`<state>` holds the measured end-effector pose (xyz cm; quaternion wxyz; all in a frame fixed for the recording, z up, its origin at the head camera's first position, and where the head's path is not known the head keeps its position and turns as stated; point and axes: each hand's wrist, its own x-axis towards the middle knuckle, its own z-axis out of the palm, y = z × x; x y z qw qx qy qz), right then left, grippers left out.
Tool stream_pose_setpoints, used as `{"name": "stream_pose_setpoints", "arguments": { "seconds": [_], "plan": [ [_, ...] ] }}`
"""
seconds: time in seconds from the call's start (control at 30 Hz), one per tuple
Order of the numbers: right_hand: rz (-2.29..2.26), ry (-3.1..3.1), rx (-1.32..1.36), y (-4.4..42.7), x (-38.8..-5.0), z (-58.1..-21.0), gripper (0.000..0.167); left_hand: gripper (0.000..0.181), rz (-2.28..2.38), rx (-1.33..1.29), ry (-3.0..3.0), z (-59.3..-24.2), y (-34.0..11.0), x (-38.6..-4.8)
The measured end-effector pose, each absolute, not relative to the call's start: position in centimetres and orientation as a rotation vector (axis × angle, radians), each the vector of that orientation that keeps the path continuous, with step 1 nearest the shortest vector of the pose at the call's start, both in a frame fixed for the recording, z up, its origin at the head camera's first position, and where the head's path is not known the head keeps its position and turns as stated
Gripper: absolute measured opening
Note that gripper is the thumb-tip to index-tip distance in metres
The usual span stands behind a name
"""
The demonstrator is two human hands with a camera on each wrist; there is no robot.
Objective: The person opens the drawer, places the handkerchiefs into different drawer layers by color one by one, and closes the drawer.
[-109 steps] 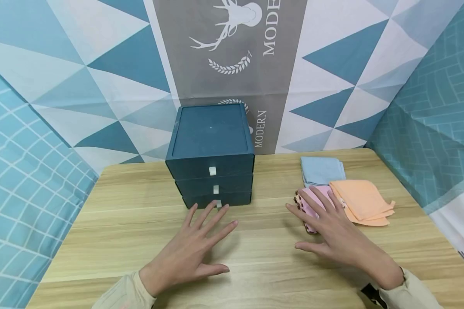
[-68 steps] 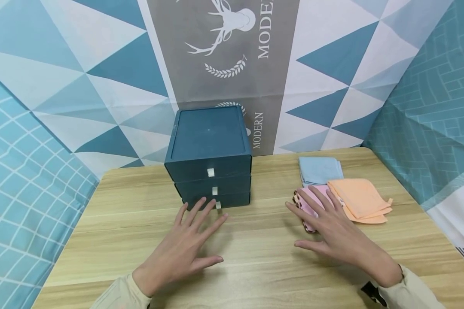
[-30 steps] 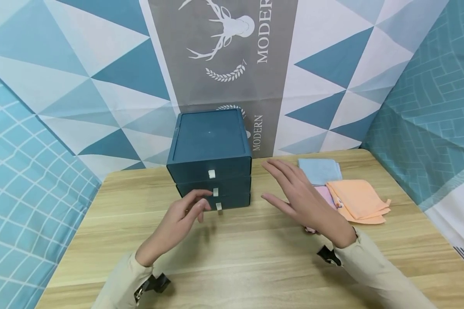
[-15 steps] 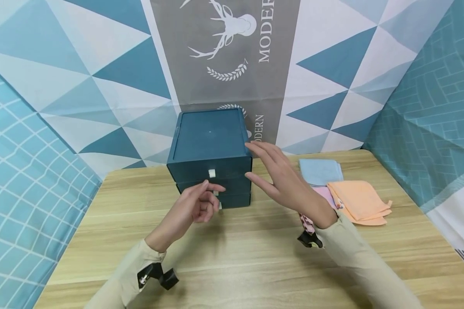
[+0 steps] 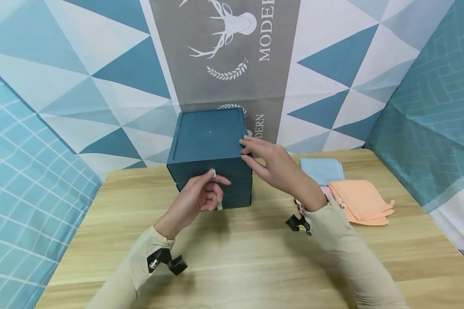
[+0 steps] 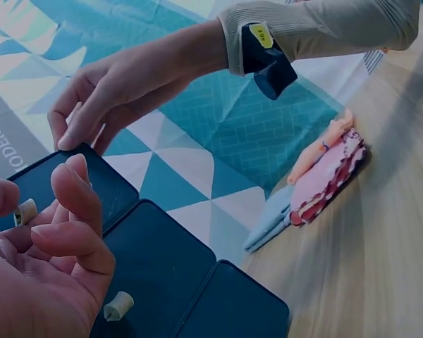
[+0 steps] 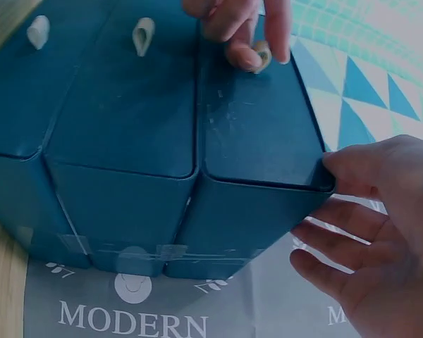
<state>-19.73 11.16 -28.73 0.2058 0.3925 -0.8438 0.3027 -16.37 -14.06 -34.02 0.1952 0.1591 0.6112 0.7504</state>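
Observation:
A dark blue drawer unit (image 5: pixel 206 133) with three stacked drawers stands against the back cloth, all drawers closed. My left hand (image 5: pixel 193 199) is at the front of the top drawer, palm up with the fingers bent. Its thumb and a finger lie on either side of the top white pull tab (image 7: pixel 262 56), with a gap still visible. The middle tab (image 7: pixel 143 35) and bottom tab (image 7: pixel 38 32) are free. My right hand (image 5: pixel 274 165) touches the unit's upper right front corner, thumb on the edge, fingers loosely extended, gripping nothing.
Folded cloths lie on the wooden table (image 5: pixel 247 266) to the right: blue (image 5: pixel 322 171), orange (image 5: pixel 357 199) and pink (image 6: pixel 331 172) with a patterned edge, the pink partly hidden by my right arm in the head view. Patterned fabric (image 5: pixel 131 86) hangs behind and at both sides.
Both hands have left their spread pose over the table. My left hand has turned palm up and risen to the top tab; my right hand has moved left to the unit's corner. The drawers stay closed.

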Motion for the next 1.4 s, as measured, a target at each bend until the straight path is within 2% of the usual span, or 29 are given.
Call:
{"name": "stream_pose_setpoints", "arguments": {
  "seconds": [0.8, 1.1, 1.4],
  "plan": [
    [0.849, -2.403, 1.056, 11.0, -19.7, -27.9, 0.039, 0.048, 2.066, 0.491, 1.772, -34.7, -14.2, -16.3],
    [1.066, -2.413, 1.105, 11.6, -20.4, -27.7, 0.017, 0.051, 2.031, 0.483, 1.802, -34.8, -14.3, -15.9],
    [1.219, -2.449, 1.088, 12.0, -20.6, -27.6, 0.018, 0.054, 1.964, 0.474, 1.805, -34.6, -14.4, -15.5]
  ]
}}
